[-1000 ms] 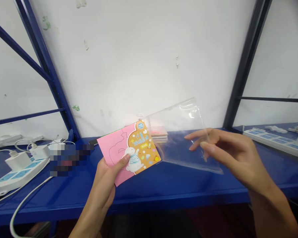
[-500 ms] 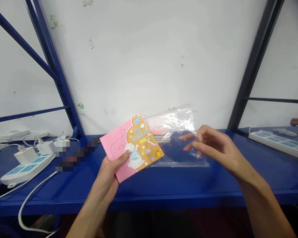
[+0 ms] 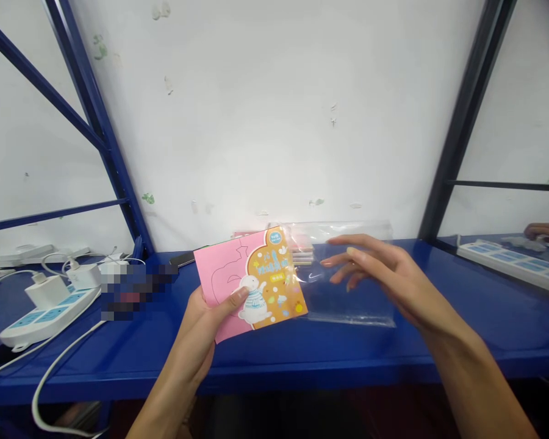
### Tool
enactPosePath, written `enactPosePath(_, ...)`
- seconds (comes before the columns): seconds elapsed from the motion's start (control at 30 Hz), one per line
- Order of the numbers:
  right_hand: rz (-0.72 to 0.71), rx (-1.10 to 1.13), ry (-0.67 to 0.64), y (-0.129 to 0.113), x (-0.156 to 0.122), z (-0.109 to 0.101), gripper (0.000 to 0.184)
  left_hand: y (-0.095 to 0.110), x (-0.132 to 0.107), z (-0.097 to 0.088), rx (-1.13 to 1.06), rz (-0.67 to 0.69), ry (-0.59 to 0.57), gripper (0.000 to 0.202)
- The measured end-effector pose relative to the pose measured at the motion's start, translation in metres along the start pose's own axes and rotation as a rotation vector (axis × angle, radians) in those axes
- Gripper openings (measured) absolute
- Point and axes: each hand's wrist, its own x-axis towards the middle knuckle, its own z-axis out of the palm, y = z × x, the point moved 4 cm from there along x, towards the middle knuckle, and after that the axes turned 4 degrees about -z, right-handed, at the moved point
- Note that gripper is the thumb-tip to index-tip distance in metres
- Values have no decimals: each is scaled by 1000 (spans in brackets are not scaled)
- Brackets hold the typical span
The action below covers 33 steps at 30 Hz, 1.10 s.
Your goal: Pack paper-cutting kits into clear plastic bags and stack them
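Note:
My left hand (image 3: pixel 210 323) grips a pink and orange booklet (image 3: pixel 256 286) with a white bear on its front, thumb across the front and fingers behind. A clear plastic bag (image 3: pixel 352 305) stretches out to the right from the booklet. The bag overlaps the booklet's right part; how far the booklet sits inside it, I cannot tell. My right hand (image 3: pixel 379 268) is at the bag with fingers spread and apart, holding nothing. Behind the booklet and bag, a small stack of flat things with pale edges (image 3: pixel 304 255) is partly hidden.
On the blue shelf (image 3: pixel 348 350), a white power strip (image 3: pixel 22 326) with plugs and cables lies at left, near a dark phone-like object (image 3: pixel 182 259). Another power strip (image 3: pixel 512 262) lies at right, with another person's hand (image 3: pixel 546 231) beyond it. A white wall (image 3: pixel 279 110) rises behind.
The booklet has shifted slightly right and turned a little. The bag has swung lower and flatter. My right hand's fingers have opened from a curled pose and stretched over the bag.

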Motion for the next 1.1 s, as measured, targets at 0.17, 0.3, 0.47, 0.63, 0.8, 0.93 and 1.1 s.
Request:
enactPosePath(0.17, -20, 51, -5, 1, 0, -1, 36, 1, 0, -2, 36, -1, -47, 66)
enactPosePath(0.3, -38, 95, -31, 4, 1, -2, 36, -3, 2, -6, 13, -75, -81, 70)
enactPosePath(0.47, 10, 106, -104, 8, 2, -1, 36, -5, 4, -9, 17, -142, -142, 79)
enactPosePath(0.63, 138, -24, -146, 23, 4, 6, 49, -2, 5, -7, 103, -33, -118, 73)
enactPosePath(0.8, -20, -510, 272, 19, 3, -6, 107, 14, -1, -15, 549, 513, 187, 32)
enactPosePath(0.93, -367, -845, 193, -2, -1, 8, 70, 20, -15, -12, 749, 1072, 101, 18)
enactPosePath(1.1, -637, -871, -111, -7, -6, 45, 36, 18, -28, -7, 921, 1401, 8, 20)
